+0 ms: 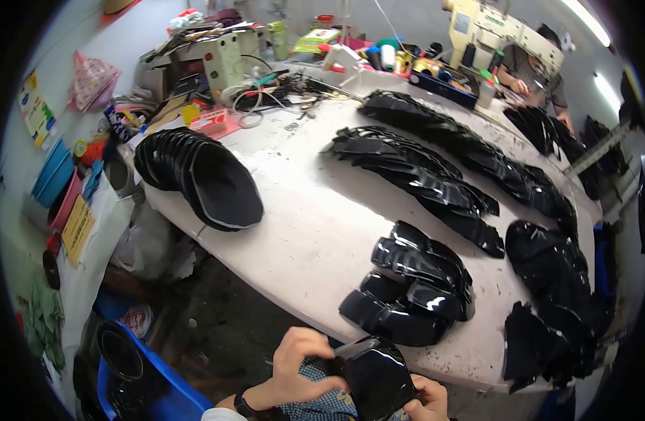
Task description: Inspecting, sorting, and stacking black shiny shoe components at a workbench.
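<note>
Low in front of me, at the table's near edge, I hold a glossy black shoe upper (380,382). My left hand (301,368) has its fingers and thumb curled about the left edge of the piece. At the lower right corner, my right hand (428,398) pinches it between thumb and fingers. Just beyond lies a small group of shiny black uppers (396,316), some overlapping. A nested stack of black uppers (228,186) rests on its side at the table's left, its dark grey lining facing me.
Long overlapping rows of black pieces (421,168) cross the white table (287,259). More black pieces (547,274) are heaped at the right. Thread spools (387,57), a sewing machine (505,31) and another person (536,70) are at the back. A blue bin (150,372) stands lower left.
</note>
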The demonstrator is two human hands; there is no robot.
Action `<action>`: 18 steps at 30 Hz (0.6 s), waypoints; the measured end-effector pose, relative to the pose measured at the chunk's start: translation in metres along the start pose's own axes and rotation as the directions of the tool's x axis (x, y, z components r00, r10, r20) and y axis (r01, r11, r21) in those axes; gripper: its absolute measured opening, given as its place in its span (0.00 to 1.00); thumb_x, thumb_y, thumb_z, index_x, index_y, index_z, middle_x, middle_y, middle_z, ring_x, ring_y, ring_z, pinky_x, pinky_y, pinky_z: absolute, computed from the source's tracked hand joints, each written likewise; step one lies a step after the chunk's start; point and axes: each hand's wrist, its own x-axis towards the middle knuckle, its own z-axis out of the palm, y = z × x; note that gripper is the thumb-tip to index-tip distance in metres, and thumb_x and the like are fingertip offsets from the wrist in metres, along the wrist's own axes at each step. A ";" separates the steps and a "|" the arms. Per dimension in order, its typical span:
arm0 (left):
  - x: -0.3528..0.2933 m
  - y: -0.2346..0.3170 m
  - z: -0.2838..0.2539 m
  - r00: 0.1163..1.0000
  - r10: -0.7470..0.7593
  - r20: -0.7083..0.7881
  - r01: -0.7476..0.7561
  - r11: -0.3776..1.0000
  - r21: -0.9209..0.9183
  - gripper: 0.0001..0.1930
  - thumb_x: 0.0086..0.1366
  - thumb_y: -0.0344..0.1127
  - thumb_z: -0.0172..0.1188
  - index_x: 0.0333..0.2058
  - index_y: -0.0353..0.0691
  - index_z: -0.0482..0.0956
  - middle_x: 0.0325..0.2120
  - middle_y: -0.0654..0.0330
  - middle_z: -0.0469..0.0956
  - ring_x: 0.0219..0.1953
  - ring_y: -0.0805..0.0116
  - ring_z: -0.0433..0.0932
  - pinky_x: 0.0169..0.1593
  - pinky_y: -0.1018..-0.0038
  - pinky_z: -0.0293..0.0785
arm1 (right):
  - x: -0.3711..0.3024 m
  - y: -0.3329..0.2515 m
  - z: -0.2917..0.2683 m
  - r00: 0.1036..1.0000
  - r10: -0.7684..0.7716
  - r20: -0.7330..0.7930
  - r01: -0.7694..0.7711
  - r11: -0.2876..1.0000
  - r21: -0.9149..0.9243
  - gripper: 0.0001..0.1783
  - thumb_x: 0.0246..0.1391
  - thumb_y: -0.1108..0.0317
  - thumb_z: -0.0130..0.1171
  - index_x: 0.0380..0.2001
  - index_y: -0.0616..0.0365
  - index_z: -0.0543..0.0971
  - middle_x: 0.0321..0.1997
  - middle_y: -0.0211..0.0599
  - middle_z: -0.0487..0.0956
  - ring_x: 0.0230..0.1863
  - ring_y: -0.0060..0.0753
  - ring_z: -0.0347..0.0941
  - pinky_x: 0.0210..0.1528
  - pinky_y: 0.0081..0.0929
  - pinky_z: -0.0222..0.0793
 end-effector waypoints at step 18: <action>0.047 -0.057 -0.071 0.864 -0.117 -0.490 0.307 0.894 0.328 0.10 0.45 0.23 0.62 0.29 0.33 0.76 0.21 0.61 0.72 0.15 0.78 0.69 0.18 0.84 0.65 | 0.197 0.043 0.100 0.879 -0.476 0.018 0.317 0.557 -0.767 0.23 0.41 0.76 0.56 0.44 0.63 0.67 0.38 0.48 0.71 0.35 0.45 0.71 0.33 0.28 0.68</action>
